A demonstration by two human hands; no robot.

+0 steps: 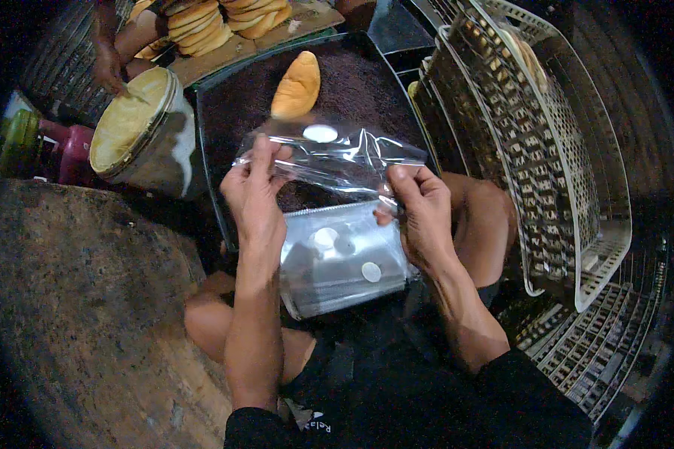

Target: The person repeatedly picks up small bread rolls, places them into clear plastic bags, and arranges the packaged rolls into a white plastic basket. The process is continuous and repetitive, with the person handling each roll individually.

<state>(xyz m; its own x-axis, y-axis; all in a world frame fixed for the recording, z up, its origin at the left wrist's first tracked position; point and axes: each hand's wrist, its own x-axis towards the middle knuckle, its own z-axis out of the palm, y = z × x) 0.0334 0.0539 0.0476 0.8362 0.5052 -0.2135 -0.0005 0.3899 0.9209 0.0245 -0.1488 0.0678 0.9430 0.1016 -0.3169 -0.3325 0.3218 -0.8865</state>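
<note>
A clear plastic bag [337, 168] with a white round label is stretched between my two hands. My left hand [253, 185] pinches one end between thumb and fingers, and my right hand [421, 202] grips the other end. Below it, a stack of clear plastic bags [342, 286] with round labels lies near my lap. Beyond the held bag, an oblong bread bun [296, 84] rests on dark brown crumbs or sprinkles [359, 78] that fill a large shallow tray [200, 140]. Whether the bag's mouth is parted cannot be made out.
On the left stands a bucket [182, 151] of pale cream, with another person's hand [109, 70] over it. Stacked buns [196, 28] sit on a board at the back. Plastic crates [581, 269] rise at the right. A worn wooden surface [90, 314] fills the lower left.
</note>
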